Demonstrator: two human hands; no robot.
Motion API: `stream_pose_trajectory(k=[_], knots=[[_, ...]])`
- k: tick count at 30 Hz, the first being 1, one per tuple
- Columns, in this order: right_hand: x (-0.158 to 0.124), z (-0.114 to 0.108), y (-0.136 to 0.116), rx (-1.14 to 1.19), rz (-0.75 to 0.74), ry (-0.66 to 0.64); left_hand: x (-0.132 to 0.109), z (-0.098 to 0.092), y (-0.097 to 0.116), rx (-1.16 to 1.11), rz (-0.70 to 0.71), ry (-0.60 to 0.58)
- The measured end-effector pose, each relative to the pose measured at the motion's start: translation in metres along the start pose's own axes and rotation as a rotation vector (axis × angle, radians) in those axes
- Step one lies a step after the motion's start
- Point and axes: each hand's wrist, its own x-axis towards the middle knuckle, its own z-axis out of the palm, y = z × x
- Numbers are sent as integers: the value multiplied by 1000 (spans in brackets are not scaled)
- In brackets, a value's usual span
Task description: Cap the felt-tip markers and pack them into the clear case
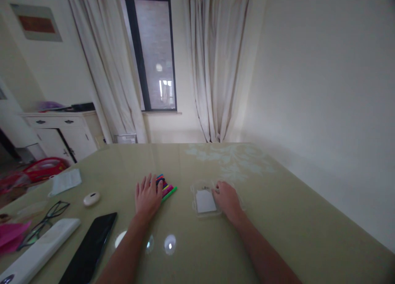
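My left hand (147, 194) lies palm down with its fingers spread, resting on the near side of a small bunch of coloured markers (167, 190). A green marker (169, 194) lies at the right edge of the bunch. Further right is a shallow clear plastic box (193, 192) with a white square card (205, 201) in its left part. My right hand (227, 199) covers the right part of the box, its fingers curled together beside the card. Whatever is between those fingertips is hidden.
On the left of the table lie a black phone (91, 247), a long white case (43, 251), glasses (46, 222), a round white case (91, 199), a face mask (66, 181) and something pink (12, 236). A wall (324, 111) runs along the right table edge.
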Motion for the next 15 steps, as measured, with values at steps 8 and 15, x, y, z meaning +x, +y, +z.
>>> stream_pose_trajectory(k=[8, 15], knots=[[-3, 4, -7, 65, -31, 3, -15, -10, 22, 35, 267, 4], [-8, -1, -3, 239, -71, 79, -20, -4, 33, -118, 214, -32]])
